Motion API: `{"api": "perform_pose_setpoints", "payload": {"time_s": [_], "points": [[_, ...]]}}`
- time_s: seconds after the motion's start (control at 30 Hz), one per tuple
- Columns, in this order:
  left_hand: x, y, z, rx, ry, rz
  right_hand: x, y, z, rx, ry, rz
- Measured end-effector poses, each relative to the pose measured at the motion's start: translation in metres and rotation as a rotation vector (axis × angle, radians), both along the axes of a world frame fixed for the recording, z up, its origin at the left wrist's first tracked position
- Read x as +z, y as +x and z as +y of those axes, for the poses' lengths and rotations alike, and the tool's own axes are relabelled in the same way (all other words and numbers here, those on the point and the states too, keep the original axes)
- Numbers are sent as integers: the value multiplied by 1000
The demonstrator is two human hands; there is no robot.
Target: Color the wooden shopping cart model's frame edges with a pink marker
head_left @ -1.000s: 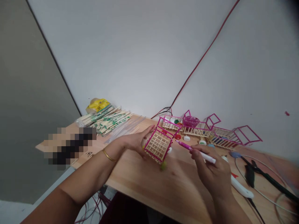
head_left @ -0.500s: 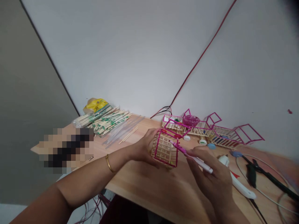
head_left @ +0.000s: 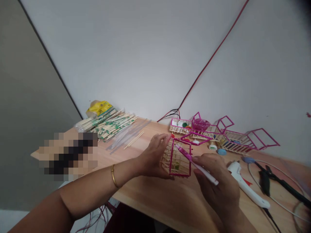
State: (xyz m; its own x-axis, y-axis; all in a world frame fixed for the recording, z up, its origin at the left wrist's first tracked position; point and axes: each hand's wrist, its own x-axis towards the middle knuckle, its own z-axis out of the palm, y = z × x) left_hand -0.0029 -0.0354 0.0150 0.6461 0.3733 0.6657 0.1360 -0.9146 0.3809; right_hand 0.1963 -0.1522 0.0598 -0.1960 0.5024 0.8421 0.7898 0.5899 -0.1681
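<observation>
My left hand [head_left: 155, 155] grips a small cart-like frame [head_left: 167, 158] made of thin wooden sticks, its fingers along the left side. Pink paint covers the frame's front edges, and a pink handle-like loop sticks out at its top right. Between the fingers of my right hand [head_left: 216, 181] is a white-handled paintbrush [head_left: 205, 173], smeared with pink near its tip. That tip lies over the upper part of the frame's pink-edged face; whether it touches a stick I cannot tell.
Against the wall stand several similar stick carts [head_left: 233, 142] and a pink-stained cup [head_left: 201, 124]. A white glue gun [head_left: 250, 187] and black-handled tool [head_left: 279, 184] lie right. Wrapped chopsticks [head_left: 114, 124], clear glue sticks [head_left: 128, 136] and a yellow packet [head_left: 99, 108] are left.
My left hand has turned the stick cart and shifted it slightly right. The brush tip now sits nearer the upper left of the pink-edged face.
</observation>
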Motion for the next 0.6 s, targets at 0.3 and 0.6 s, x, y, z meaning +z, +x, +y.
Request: {"api": "perform_pose_setpoints", "payload": {"time_s": [0.3,0.6], "points": [[-4,0,-2,11,119,-12,-2,-3,2,3,64,-48],[-4,1,-2,38,-26,25,-3,-7,2,-1,115,-173]]}}
